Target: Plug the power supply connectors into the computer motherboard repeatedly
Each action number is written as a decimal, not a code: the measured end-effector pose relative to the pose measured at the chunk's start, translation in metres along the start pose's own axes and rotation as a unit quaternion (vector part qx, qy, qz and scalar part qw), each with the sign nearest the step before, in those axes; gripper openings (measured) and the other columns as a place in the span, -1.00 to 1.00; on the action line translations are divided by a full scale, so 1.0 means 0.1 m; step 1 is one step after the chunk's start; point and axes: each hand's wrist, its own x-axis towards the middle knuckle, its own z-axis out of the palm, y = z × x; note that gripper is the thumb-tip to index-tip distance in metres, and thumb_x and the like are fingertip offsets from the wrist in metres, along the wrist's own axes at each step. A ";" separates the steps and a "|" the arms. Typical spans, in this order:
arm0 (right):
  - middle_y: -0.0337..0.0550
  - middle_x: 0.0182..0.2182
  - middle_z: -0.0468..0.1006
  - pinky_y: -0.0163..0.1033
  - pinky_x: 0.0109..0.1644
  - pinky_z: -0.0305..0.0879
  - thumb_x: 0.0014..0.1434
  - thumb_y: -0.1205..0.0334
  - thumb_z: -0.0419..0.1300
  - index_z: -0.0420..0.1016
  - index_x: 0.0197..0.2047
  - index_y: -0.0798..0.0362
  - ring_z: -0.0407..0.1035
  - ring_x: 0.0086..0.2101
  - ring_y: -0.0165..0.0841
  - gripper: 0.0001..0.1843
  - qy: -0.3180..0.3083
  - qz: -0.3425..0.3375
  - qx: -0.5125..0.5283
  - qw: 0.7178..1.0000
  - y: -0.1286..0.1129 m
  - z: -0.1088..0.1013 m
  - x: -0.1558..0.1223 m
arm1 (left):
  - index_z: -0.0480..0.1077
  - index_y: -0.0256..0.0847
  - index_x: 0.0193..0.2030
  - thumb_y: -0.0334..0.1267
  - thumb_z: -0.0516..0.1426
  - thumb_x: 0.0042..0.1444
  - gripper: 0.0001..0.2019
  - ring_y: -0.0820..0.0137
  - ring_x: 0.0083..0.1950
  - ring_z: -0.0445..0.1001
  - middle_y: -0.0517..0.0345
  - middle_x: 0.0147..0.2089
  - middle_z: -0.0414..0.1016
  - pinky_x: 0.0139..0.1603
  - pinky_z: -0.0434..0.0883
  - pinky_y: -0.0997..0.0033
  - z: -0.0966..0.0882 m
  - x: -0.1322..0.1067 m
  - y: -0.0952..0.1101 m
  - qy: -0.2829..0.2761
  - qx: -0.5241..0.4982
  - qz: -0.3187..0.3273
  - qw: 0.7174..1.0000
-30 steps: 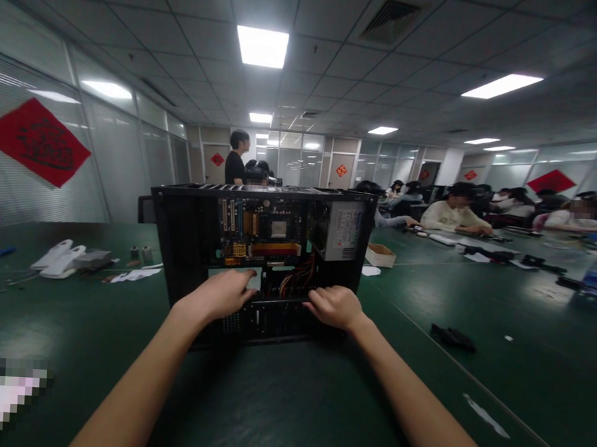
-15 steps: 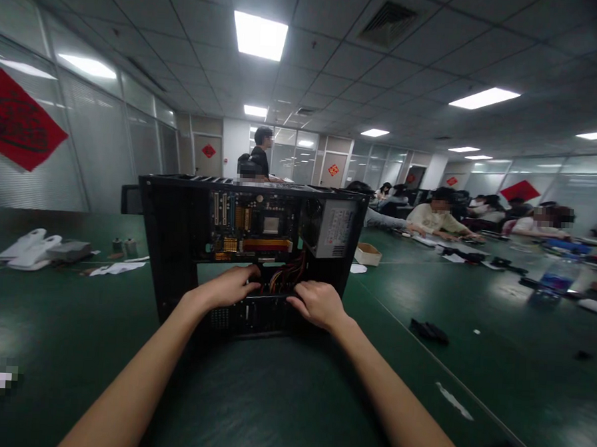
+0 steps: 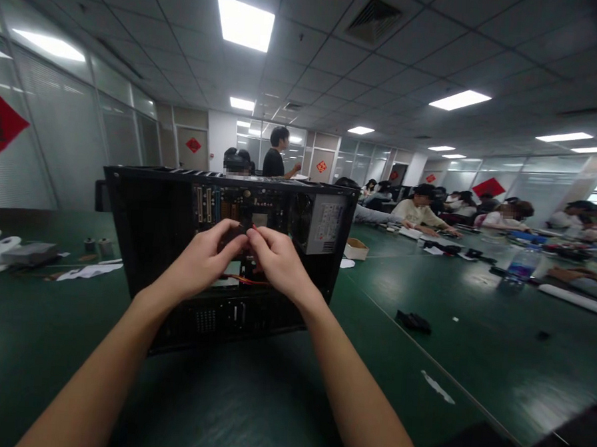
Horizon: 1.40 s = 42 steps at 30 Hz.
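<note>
While both hands meet before its open side, computer case point(image 3: 151, 226): upright on the surface point(image 3: 209, 392), toward its near edge.
Left hand point(image 3: 201, 258): fingers curled, thumb near fingertip; can't tell if it grips anything.
Right hand point(image 3: 279, 259): pinched on what looks like a red wire point(image 3: 255, 227).
Wire feel: likely light, limp; best held at its plug.
Case feel: likely heavy, stiff; hold by frame, spare fragile motherboard point(image 3: 224, 209).

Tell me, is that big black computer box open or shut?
Open: the near side of the computer case has no cover, so the circuit board and power supply show inside.
</note>
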 end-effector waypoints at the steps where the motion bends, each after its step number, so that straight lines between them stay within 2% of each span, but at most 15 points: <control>1: -0.35 -0.57 0.28 -0.36 -0.43 0.13 0.35 -0.05 -0.01 0.25 -0.47 0.04 0.21 -0.52 -0.48 -0.57 0.016 -0.001 0.000 1.000 -0.07 -0.04 -0.01 | 0.37 -0.21 0.05 0.03 0.00 0.29 -0.61 0.27 -0.11 0.52 0.05 -0.06 0.55 -0.09 0.44 0.33 -0.07 -0.03 0.05 -0.069 -0.014 0.011 0.997; 3: -0.35 -0.59 0.27 -0.37 -0.47 0.09 0.33 -0.06 0.01 0.23 -0.49 0.04 0.18 -0.55 -0.49 -0.55 0.026 0.001 0.002 1.000 -0.18 -0.11 -0.04 | 0.41 -0.16 0.05 0.02 0.06 0.26 -0.63 0.30 -0.10 0.53 0.10 -0.04 0.56 -0.09 0.44 0.38 -0.19 -0.10 0.16 -0.213 -0.019 0.023 0.977; 4: -0.35 -0.60 0.27 -0.37 -0.49 0.07 0.33 -0.07 0.02 0.22 -0.50 0.04 0.16 -0.57 -0.50 -0.54 0.025 0.006 0.008 1.000 -0.22 -0.15 -0.06 | 0.45 -0.13 0.03 0.01 0.10 0.23 -0.65 0.31 -0.12 0.53 0.13 -0.06 0.57 -0.12 0.44 0.41 -0.24 -0.13 0.21 -0.263 -0.008 0.020 0.964; 6: -0.35 -0.61 0.28 -0.38 -0.54 0.05 0.33 -0.09 0.03 0.22 -0.50 0.04 0.15 -0.60 -0.52 -0.53 0.016 0.018 0.023 0.999 -0.27 -0.20 -0.09 | 0.49 -0.08 0.00 -0.05 0.15 0.20 -0.70 0.33 -0.14 0.54 0.18 -0.08 0.59 -0.15 0.43 0.44 -0.29 -0.18 0.28 -0.305 0.013 0.020 0.952; 9: -0.36 -0.63 0.30 -0.39 -0.60 0.04 0.31 -0.12 0.05 0.26 -0.49 0.04 0.16 -0.65 -0.52 -0.53 -0.007 0.036 0.036 0.999 -0.27 -0.24 -0.11 | 0.52 -0.06 -0.04 -0.16 0.16 0.19 -0.77 0.35 -0.14 0.55 0.20 -0.11 0.61 -0.13 0.43 0.46 -0.33 -0.22 0.28 -0.269 0.041 0.028 0.962; 15: -0.37 -0.73 0.26 -0.39 -0.67 -0.01 0.29 -0.16 0.05 0.33 -0.50 0.06 0.13 -0.73 -0.52 -0.50 -0.040 0.095 0.039 0.994 -0.19 -0.18 -0.11 | 0.54 -0.16 -0.19 -0.19 0.14 0.23 -0.83 0.40 -0.23 0.54 0.18 -0.22 0.61 -0.20 0.42 0.49 -0.39 -0.18 0.11 -0.135 0.090 0.067 0.984; 19: -0.37 -0.73 0.27 -0.40 -0.68 0.00 0.26 -0.17 0.08 0.35 -0.48 0.07 0.15 -0.73 -0.51 -0.51 -0.050 0.113 0.058 0.991 -0.18 -0.11 -0.12 | 0.51 -0.21 -0.18 -0.16 0.20 0.18 -0.82 0.40 -0.27 0.53 0.14 -0.25 0.59 -0.25 0.43 0.48 -0.33 -0.15 0.11 -0.035 0.101 0.101 0.989; 24: -0.29 -0.62 0.39 -0.38 -0.62 0.11 0.20 -0.18 0.14 0.42 -0.42 0.10 0.23 -0.65 -0.48 -0.52 -0.040 0.112 0.115 0.986 -0.14 -0.07 -0.11 | 0.45 -0.22 -0.10 -0.13 0.25 0.13 -0.73 0.42 -0.32 0.53 0.15 -0.26 0.58 -0.29 0.45 0.48 -0.23 -0.12 0.14 0.033 0.107 0.111 0.987; 27: -0.27 -0.59 0.37 -0.37 -0.57 0.12 0.18 -0.19 0.16 0.45 -0.42 0.11 0.23 -0.59 -0.48 -0.51 -0.037 0.099 0.106 0.989 -0.15 -0.07 -0.11 | 0.43 -0.21 -0.05 -0.07 0.24 0.13 -0.67 0.40 -0.30 0.54 0.13 -0.25 0.58 -0.24 0.48 0.45 -0.23 -0.12 0.13 0.044 0.102 0.108 0.988; 31: -0.27 -0.57 0.36 -0.36 -0.52 0.13 0.19 -0.20 0.14 0.44 -0.41 0.11 0.23 -0.55 -0.46 -0.51 -0.044 0.091 0.096 0.990 -0.16 -0.05 -0.12 | 0.44 -0.21 -0.01 -0.03 0.25 0.11 -0.62 0.34 -0.24 0.55 0.07 -0.20 0.60 -0.20 0.52 0.38 -0.25 -0.13 0.14 0.029 0.071 0.083 0.994; 35: -0.27 -0.57 0.36 -0.36 -0.49 0.15 0.20 -0.18 0.13 0.43 -0.41 0.11 0.23 -0.54 -0.46 -0.52 -0.035 0.095 0.097 0.990 -0.13 0.01 -0.10 | 0.45 -0.24 0.05 -0.13 0.24 0.12 -0.62 0.32 -0.20 0.56 0.02 -0.13 0.59 -0.18 0.54 0.35 -0.26 -0.14 0.13 0.010 0.042 0.074 0.996; 42: -0.30 -0.61 0.32 -0.36 -0.56 0.09 0.15 -0.24 0.13 0.36 -0.48 0.09 0.18 -0.59 -0.48 -0.48 -0.023 0.118 0.137 0.983 -0.07 0.16 -0.09 | 0.40 -0.20 0.17 -0.22 0.21 0.15 -0.57 0.35 -0.19 0.54 0.00 -0.04 0.56 -0.16 0.53 0.36 -0.31 -0.17 0.10 0.004 0.058 0.088 0.994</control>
